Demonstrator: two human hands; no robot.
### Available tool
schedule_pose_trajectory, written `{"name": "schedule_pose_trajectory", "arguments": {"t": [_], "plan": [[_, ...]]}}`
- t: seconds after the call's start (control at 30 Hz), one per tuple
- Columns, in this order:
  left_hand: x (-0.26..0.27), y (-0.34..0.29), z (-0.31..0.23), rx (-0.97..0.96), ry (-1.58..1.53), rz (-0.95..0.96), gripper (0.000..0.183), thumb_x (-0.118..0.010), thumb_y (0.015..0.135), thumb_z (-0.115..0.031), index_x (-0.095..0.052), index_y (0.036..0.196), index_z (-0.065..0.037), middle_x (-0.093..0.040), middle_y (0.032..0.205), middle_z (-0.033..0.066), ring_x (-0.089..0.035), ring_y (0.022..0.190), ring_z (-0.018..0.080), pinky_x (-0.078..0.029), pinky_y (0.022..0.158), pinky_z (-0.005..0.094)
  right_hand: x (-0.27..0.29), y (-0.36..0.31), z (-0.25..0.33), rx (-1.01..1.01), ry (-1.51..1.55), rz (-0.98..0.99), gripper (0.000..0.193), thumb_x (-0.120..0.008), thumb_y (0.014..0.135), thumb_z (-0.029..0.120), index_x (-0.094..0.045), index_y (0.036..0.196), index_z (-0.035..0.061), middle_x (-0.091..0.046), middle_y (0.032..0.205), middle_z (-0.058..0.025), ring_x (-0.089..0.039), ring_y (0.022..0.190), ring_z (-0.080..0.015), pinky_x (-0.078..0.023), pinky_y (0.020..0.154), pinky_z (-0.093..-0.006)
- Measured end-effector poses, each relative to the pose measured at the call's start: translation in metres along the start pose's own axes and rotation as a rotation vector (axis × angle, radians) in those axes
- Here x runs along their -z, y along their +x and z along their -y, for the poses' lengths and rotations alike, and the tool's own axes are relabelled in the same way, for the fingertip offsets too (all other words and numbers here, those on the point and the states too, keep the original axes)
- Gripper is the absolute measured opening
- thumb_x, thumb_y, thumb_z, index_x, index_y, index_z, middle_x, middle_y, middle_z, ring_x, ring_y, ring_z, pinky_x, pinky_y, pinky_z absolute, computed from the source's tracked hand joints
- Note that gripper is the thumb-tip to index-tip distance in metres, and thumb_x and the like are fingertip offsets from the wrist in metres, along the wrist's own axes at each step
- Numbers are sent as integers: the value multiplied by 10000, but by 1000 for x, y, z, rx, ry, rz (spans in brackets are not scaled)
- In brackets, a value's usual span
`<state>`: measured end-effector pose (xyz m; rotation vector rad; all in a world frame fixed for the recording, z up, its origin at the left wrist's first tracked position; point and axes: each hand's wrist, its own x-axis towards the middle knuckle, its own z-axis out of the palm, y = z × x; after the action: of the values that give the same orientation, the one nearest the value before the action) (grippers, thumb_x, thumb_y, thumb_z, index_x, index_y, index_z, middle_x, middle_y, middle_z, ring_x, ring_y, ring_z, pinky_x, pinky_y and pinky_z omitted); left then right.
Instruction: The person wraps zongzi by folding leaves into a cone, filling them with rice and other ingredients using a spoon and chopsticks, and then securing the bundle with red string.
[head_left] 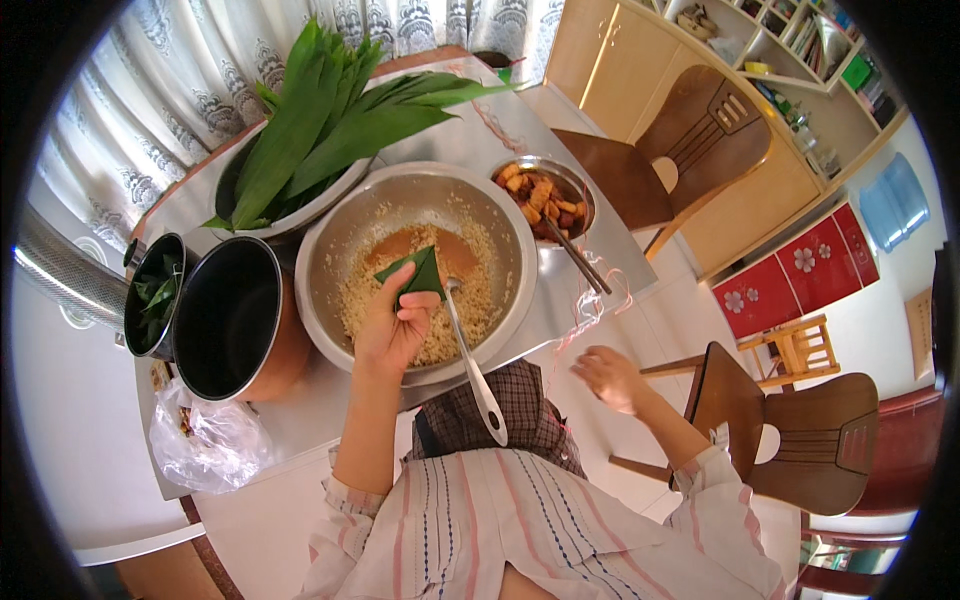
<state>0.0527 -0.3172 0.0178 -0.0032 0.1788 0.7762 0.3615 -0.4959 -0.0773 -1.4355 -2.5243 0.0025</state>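
My left hand [393, 325] is closed around a leaf-wrapped rice dumpling [424, 277], a green folded leaf cone, above a wide steel basin [318, 262]. Pale rice [478, 318] lines the basin, with cloudy brownish liquid at its far side. A metal spoon [470, 365] leans in the rice, its handle out over the near rim. My right hand [607, 378] is off the table edge to the right, slightly blurred, its fingers curled. Thin pink string [562, 345] hangs close by; whether those fingers pinch it is unclear.
Long green leaves [300, 150] overhang a basin at the back left. A dark-lined pot [225, 320], a smaller pot with leaves [155, 296] and a plastic bag [210, 440] stand left. A bowl of brown meat chunks [540, 200] with chopsticks [583, 262] sits right. Wooden chairs [815, 440] stand beyond.
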Motion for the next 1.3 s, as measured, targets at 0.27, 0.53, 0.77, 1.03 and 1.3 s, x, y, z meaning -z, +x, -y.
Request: {"name": "schedule_pose_trajectory", "arguments": {"t": [0.27,0.53,0.77,1.03,1.3], "plan": [[3,-5,-3,170,-228,-3,336,-496,919,-118,-373,1182,51,-443,1009,220,-487,618,81,-476,429,143,-74,32,-5,340,-390,294,240,-581,718,181,-610,931,73,-624,926,-56,-542,1004,-239,-318,1047,-397],[5,-23,-14,111,-275,-2,374,-484,920,-111,-315,1213,49,-426,1034,226,-479,618,81,-470,426,136,8,65,10,-183,204,726,124,-589,769,163,-681,772,80,-658,732,-80,-632,783,-236,-474,771,-415],[10,-17,-14,116,-169,41,377,-492,917,-105,-322,1213,56,-450,1018,218,-470,619,70,-454,415,131,170,123,23,-530,856,481,200,-555,891,209,-671,893,46,-573,586,-6,-499,490,-52,-368,437,-215],[9,-33,-16,157,-166,182,418,-444,932,-115,-302,1311,-10,-409,1155,255,-475,585,83,-459,422,143,247,222,29,-516,922,230,245,-527,917,258,-663,974,62,-533,539,32,-440,469,-12,-291,403,-171],[-18,-48,-4,86,-86,395,513,-473,912,-97,-279,1386,-113,-443,1156,237,-435,511,51,-414,391,112,255,303,47,-317,721,175,220,-542,898,220,-667,978,57,-572,569,4,-456,449,-17,-300,373,-171]]}}
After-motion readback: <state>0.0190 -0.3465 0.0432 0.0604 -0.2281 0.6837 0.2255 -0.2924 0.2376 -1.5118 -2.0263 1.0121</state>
